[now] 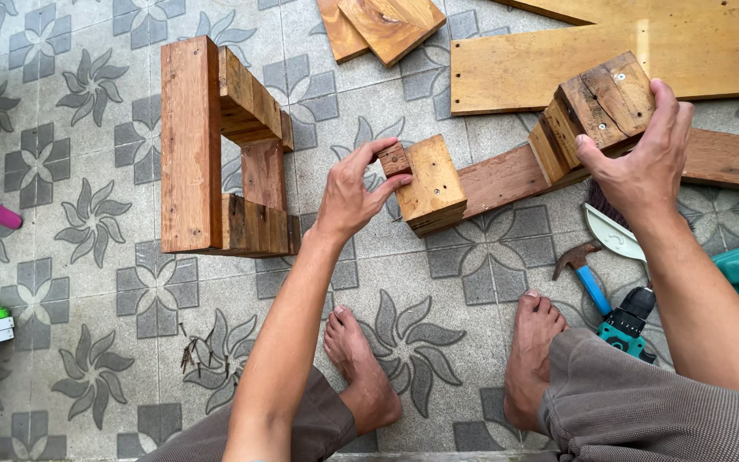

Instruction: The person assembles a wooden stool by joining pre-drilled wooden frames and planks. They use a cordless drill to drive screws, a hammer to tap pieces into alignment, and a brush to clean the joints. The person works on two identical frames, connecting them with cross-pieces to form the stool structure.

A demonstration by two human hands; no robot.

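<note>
L hand (354,198) fingers pinching small wood block (393,159) against stacked wood piece (431,184), R hand (639,162) gripping 2nd stacked block (602,111) over floor (87,214) planks, looks like fit-up stage, next needs alignment w/ screw holes.

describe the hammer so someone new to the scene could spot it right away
Start from the person's right foot on the patterned tile floor. Just right of its toes lies the hammer, beside a green cordless drill. Its bright blue handle sets it apart.
</note>
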